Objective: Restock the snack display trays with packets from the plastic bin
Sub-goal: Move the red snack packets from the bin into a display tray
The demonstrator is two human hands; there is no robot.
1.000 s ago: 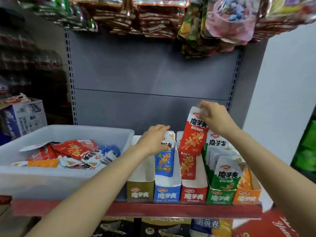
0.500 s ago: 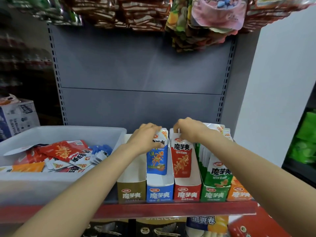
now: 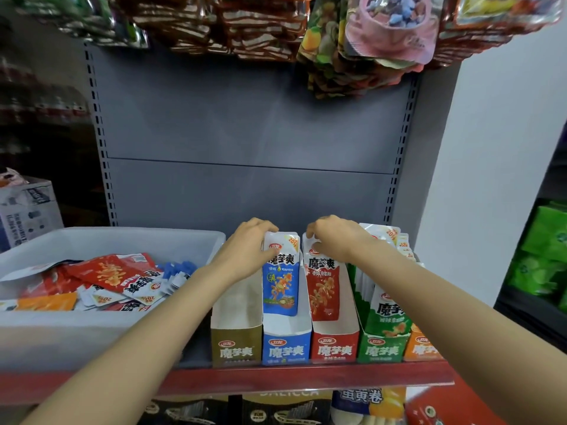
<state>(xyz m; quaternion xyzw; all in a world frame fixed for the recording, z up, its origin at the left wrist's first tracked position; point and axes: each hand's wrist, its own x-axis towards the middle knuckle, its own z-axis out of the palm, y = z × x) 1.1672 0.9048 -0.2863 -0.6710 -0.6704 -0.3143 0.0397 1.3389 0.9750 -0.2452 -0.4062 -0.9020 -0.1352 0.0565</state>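
- Blue-and-white foil: the left hand [image 3: 248, 253] grips the top edge of the blue packet [image 3: 281, 276], fingers curled over its upper left corner, thumb hidden behind the packet.
- Blue packet stands upright at the back of the blue tray [image 3: 285, 345].
- Right hand [image 3: 336, 239] has its fingers curled down over the top edge of the red packet [image 3: 322, 283], holding it; packet stands upright at the back of the red tray [image 3: 334, 345], just right of the blue tray.
- Brown tray [image 3: 236, 348] touches the blue tray's left side; only bare card shows inside it.
- Green tray [image 3: 382, 349] sits right of the red tray, packed with green packets [image 3: 388, 315]; orange tray [image 3: 422, 348] beyond it, partly hidden by the right forearm.
- All five trays line the front of the red-edged shelf [image 3: 306, 377].
- Plastic bin [image 3: 92, 329], translucent white, stands left of the brown tray on the same shelf; loose red, orange and blue packets [image 3: 122, 280] lie flat in it.
- Hanging snack bags [image 3: 368, 41] cover the grey back panel well above the blue tray.
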